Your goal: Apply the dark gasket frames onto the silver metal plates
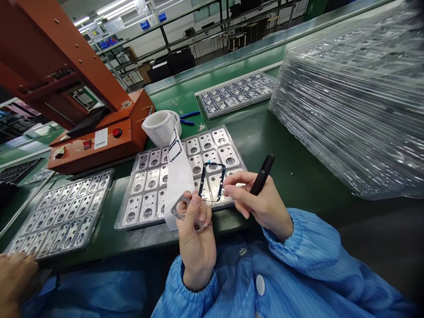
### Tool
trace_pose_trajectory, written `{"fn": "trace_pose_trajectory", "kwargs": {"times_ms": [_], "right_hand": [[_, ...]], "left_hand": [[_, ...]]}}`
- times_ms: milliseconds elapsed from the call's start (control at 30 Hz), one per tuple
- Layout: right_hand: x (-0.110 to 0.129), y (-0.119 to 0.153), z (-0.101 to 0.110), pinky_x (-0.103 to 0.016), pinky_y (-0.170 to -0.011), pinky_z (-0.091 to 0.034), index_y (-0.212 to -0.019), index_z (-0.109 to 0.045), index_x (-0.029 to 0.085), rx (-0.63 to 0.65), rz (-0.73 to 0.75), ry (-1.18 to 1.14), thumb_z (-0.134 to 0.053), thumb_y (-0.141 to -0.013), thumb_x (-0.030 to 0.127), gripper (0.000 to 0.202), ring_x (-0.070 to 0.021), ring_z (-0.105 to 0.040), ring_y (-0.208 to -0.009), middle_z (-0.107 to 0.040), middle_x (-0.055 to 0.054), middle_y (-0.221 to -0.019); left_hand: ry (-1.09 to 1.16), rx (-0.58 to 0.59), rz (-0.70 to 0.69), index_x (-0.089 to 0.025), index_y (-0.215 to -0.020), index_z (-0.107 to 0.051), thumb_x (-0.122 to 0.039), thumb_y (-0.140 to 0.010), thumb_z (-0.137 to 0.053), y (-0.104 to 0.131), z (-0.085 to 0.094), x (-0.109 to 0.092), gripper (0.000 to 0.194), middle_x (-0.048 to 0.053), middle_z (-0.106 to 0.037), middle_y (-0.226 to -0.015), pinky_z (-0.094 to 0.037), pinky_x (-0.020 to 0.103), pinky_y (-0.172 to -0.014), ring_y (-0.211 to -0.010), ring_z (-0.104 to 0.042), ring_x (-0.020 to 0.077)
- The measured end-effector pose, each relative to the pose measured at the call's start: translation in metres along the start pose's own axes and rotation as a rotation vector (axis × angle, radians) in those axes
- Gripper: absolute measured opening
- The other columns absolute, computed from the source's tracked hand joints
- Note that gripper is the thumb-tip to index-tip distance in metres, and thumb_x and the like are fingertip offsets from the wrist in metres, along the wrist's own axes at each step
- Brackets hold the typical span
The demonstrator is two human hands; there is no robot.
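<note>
Between the thumb and fingers of my left hand is a small metal plate with a round opening. My right hand holds a black pen-like tool and pinches the edge of a thin black rectangular frame, which stands above a clear tray of metal plates. A white strip with dark frame outlines hangs from a white roll down to beside my left hand.
An orange press stands at the back left. Blue-handled pliers lie behind the roll. Further trays of parts sit at left and back. Stacked clear trays rise at right. Another person's hand is at lower left.
</note>
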State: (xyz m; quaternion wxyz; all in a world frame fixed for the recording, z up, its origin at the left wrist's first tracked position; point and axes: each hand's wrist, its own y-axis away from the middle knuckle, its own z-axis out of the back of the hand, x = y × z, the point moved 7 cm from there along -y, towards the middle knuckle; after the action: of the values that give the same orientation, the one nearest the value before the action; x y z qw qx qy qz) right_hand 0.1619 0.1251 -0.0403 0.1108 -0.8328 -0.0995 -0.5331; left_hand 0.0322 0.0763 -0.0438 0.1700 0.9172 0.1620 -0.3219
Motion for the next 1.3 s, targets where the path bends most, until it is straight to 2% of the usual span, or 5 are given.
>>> {"fn": "trace_pose_trajectory", "kwargs": {"times_ms": [367,567,1000,1300], "right_hand": [[-0.0007,-0.0011,-0.0013,-0.011,-0.034,-0.025,-0.076,-0.068,0.014,0.009,-0.018,-0.031,-0.073,-0.071,0.010,0.009,-0.0010,-0.045,-0.033,-0.058,0.003,-0.056],[0.0009,0.0001,-0.0007,-0.012,-0.034,-0.024,-0.078,-0.068,0.014,0.003,0.003,-0.021,-0.073,-0.072,0.014,0.008,-0.0005,-0.046,-0.033,-0.061,0.002,-0.064],[-0.0005,-0.0014,-0.0005,-0.016,-0.033,-0.024,-0.078,-0.067,0.013,-0.010,-0.020,0.010,-0.075,-0.070,0.018,0.012,-0.0029,-0.044,-0.033,-0.060,0.002,-0.060],[0.0005,0.0007,-0.0010,-0.015,-0.034,-0.025,-0.077,-0.067,0.013,-0.002,-0.014,0.012,-0.074,-0.071,0.015,0.009,-0.0020,-0.044,-0.033,-0.058,0.003,-0.057]], "left_hand": [[-0.014,0.003,-0.002,-0.012,-0.078,-0.061,-0.011,-0.062,-0.081,-0.0010,0.0010,0.0007,0.026,-0.006,-0.049,-0.068,-0.039,0.009,-0.041,-0.045,-0.040,-0.0010],[-0.014,0.007,-0.004,-0.013,-0.079,-0.061,-0.011,-0.063,-0.081,0.0004,0.0012,0.0026,0.025,-0.006,-0.047,-0.067,-0.038,0.009,-0.042,-0.046,-0.041,-0.0011],[-0.009,-0.006,0.009,-0.013,-0.079,-0.061,-0.010,-0.063,-0.080,0.0003,0.0022,0.0017,0.025,-0.006,-0.047,-0.067,-0.038,0.010,-0.042,-0.046,-0.041,-0.0005],[0.002,-0.017,0.011,-0.012,-0.078,-0.060,-0.010,-0.060,-0.082,0.0000,0.0014,0.0017,0.029,-0.006,-0.047,-0.066,-0.038,0.010,-0.041,-0.045,-0.040,-0.0003]]}}
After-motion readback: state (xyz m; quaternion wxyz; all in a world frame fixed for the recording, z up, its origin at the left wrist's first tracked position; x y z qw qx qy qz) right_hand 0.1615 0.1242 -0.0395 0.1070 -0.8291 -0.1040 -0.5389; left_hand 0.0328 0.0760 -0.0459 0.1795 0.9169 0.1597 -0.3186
